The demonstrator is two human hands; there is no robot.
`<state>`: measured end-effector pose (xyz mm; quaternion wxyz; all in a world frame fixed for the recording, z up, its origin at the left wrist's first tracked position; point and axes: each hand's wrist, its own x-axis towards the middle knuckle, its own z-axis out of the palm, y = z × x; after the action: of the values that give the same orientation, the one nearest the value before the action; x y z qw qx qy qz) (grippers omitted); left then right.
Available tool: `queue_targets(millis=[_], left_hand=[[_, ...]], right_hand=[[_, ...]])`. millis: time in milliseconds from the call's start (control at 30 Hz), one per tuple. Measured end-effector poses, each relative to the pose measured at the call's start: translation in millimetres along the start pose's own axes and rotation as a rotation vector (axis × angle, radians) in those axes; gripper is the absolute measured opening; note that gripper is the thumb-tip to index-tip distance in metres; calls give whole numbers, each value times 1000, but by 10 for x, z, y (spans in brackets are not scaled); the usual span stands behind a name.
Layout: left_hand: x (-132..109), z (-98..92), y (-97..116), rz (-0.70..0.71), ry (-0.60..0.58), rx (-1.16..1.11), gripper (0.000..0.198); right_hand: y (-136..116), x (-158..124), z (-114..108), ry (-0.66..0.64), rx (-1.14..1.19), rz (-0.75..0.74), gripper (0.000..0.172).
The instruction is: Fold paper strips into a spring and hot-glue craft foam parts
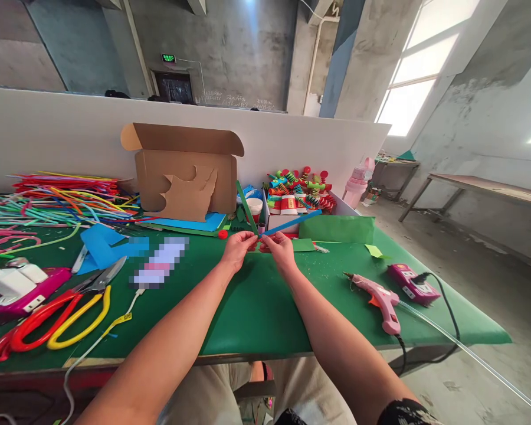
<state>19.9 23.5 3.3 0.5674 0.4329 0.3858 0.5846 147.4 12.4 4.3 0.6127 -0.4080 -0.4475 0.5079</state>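
Over the green table, my left hand and my right hand meet with their fingertips almost touching. A narrow green paper strip rises up and to the left from my left fingers. From my right fingers a blue paper strip slants up and to the right. The two strips come together in a V at the fingertips. Both hands are closed in a pinch; whether the strips are joined there is hidden by the fingers. Just behind stands a small spool-like cylinder.
A pink glue gun and a power strip lie right. Scissors, blue paper and many colourful pipe cleaners lie left. Behind stand a cardboard box, paper cups and a box of spring figures.
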Motion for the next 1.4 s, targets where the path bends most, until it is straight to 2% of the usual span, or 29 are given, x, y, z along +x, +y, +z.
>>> queue_targets(millis=[133,300,467,833,1067,1267,1400], left_hand=[[3,-27,49,5,-4,17,41],[-21,-19,68,20,-41,21,40],[-43,17,59,11,-39,18,41],[-70,29,92,21,-13,49,45],[-43,8,33,63,-23,49,39],[-39,13,24,37,-14,45,41],[-30,13,2,12,-4,11,40]], right_hand=[[-53,10,-63,-11,98,73,18],[-22,12,-77,-105,207,195,27],[54,22,-41,-120,243,172,34],[46,13,-22,-109,241,170,37],[38,7,-24,-111,213,161,36],[29,-13,7,-73,188,140,37],[36,-25,31,-22,121,74,35]])
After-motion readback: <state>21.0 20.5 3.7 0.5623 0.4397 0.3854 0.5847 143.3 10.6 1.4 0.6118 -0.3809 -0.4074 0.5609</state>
